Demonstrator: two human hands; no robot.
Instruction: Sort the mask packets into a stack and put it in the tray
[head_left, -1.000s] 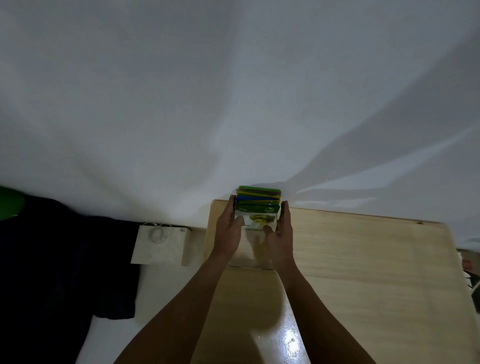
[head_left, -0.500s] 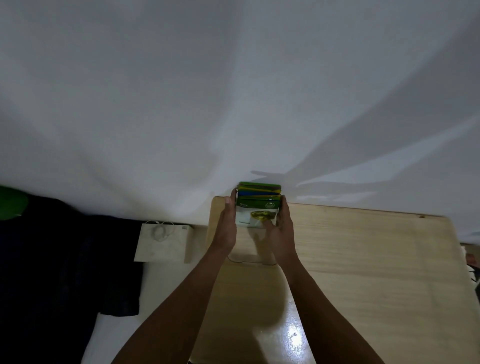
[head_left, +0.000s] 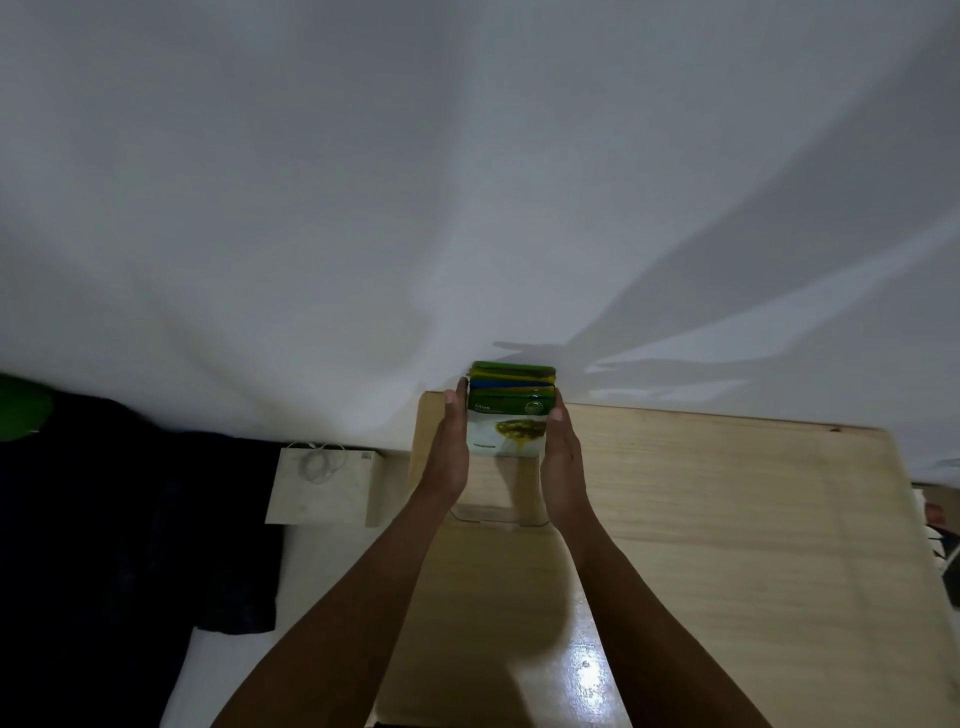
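Observation:
A stack of mask packets (head_left: 509, 421), green, yellow and blue with a white and green olive packet facing me, stands on edge above the table's far left corner. My left hand (head_left: 448, 452) presses its left side and my right hand (head_left: 561, 457) presses its right side, so both hold the stack between them. A clear tray (head_left: 498, 517) lies on the table just below my wrists; only its near rim shows, faintly.
The light wooden table (head_left: 727, 519) runs to the right and toward me. A white wall stands right behind the stack. Left of the table, a white paper bag (head_left: 322, 483) rests on a white surface beside dark cloth (head_left: 130, 519).
Both hands have lifted the stack slightly and tipped it more upright, so more of the front packet's face shows. The hands stay pressed on its sides.

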